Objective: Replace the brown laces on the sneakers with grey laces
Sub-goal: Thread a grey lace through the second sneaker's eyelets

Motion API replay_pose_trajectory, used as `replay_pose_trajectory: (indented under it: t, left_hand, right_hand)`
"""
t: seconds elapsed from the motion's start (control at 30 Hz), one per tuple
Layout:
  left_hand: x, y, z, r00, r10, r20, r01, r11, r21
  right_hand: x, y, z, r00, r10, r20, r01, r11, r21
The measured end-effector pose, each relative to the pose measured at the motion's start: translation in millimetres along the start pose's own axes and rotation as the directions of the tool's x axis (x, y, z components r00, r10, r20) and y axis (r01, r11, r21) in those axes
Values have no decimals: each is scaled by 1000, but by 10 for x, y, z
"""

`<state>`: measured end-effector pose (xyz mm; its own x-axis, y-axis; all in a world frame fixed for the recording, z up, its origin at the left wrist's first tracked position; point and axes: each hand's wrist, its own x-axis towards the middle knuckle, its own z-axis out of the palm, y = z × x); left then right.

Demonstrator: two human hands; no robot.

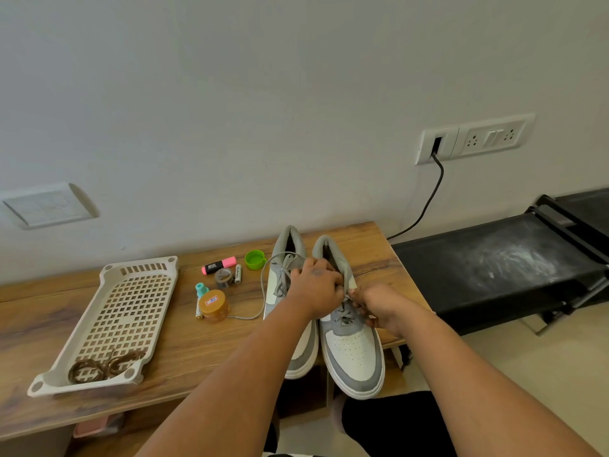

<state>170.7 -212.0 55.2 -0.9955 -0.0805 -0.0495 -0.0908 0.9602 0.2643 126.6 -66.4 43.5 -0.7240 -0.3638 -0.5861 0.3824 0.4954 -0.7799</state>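
Nearest me, my left hand [315, 285] and right hand [379, 303] meet over the right-hand grey-and-white leather sneaker [352, 338], fingers curled and pinching its grey lace [346, 300], though the exact grip is hidden behind my knuckles; the matching left-hand sneaker [291, 291] touches it, half covered by my forearm, its loose grey lace [263, 285] trailing onto the wooden table [184, 344]. The brown laces [102, 366] lie coiled in the beige perforated plastic tray [125, 311]; farther back, writing on the pink highlighter [219, 265], the battery [238, 273] and the round amber jar [214, 305] is too small to read

Bare table [211, 351] between tray [108, 311] and sneakers [352, 351] — clutter behind
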Motion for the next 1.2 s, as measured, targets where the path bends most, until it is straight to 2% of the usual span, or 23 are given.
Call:
replay_pose_trajectory:
  t: [0.07, 0.13, 0.23, 0.37, 0.63, 0.83, 1.03, 1.13, 1.2]
  left_hand:
    - [6, 5, 38, 997, -19, 77, 22, 999, -43]
    - [16, -4, 50, 994, -27, 106, 36, 995, -88]
    - [38, -17, 24, 990, -23, 140, 37, 994, -101]
    - [52, -22, 12, 981, -21, 194, 29, 999, -36]
    - [89, 53, 56, 978, -68, 198, 77, 996, -40]
    - [111, 41, 71, 982, -87, 166, 101, 992, -77]
    - [147, -23, 68, 984, -63, 167, 93, 979, -183]
    - [138, -40, 74, 989, -44, 140, 80, 962, -261]
    - [129, -50, 87, 990, -33, 135, 64, 970, -233]
  right_hand:
    - [2, -8, -18, 996, 75, 55, -83, 982, 172]
    - [-14, -11, -35, 990, 113, 88, -132, 958, 255]
    - [10, -4, -24, 997, 75, 21, -77, 988, 136]
    - [15, -8, -1, 999, -6, -42, 7, 1000, 22]
    - [-16, -10, -53, 992, -92, -83, 93, 996, 5]
    - [-49, -27, -50, 998, 7, -57, -7, 1000, 4]
    - [-40, -34, -2, 993, -112, -45, 104, 984, -145]
    - [-44, -49, 29, 999, -39, -22, 39, 999, -29]
    - [-63, -53, 23, 999, 49, -16, -47, 995, 87]
